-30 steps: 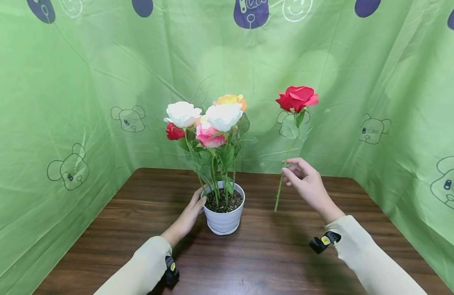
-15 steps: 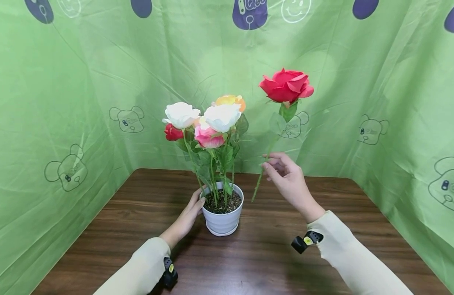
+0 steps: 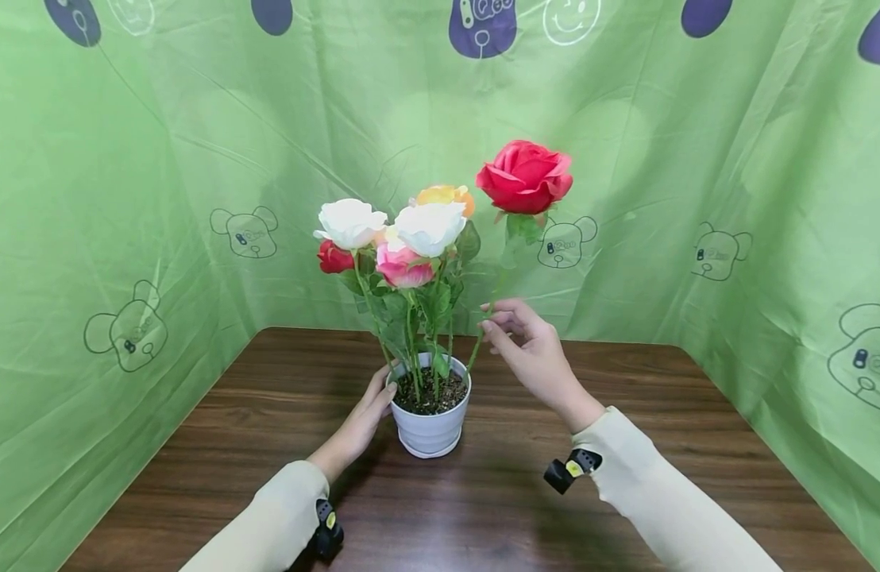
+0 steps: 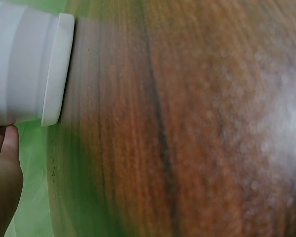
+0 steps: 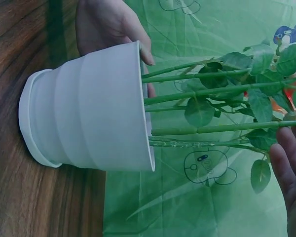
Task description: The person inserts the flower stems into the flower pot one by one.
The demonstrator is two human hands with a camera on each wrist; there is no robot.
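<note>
A white flower pot (image 3: 431, 433) with dark soil (image 3: 447, 391) stands on the table, holding several artificial roses. Among them are a white rose (image 3: 350, 224), a pink rose (image 3: 404, 266) and an orange rose (image 3: 447, 199). My left hand (image 3: 368, 405) holds the pot's left side, thumb at the rim; in the left wrist view its fingertips (image 4: 11, 136) meet the pot wall. My right hand (image 3: 533, 349) pinches the green stem (image 3: 476, 349) of a large red rose (image 3: 526, 176). This stem slants down to the right rim, its end at the pot's mouth in the right wrist view.
The dark wooden table (image 3: 626, 397) carries the pot near its middle. Green fabric (image 3: 304, 119) with printed bears hangs behind and along both sides. Leaves (image 5: 261, 103) crowd the stems above the pot.
My right hand has moved left with the red rose, bringing the stem from well right of the pot to its right rim. My left hand has stayed on the pot.
</note>
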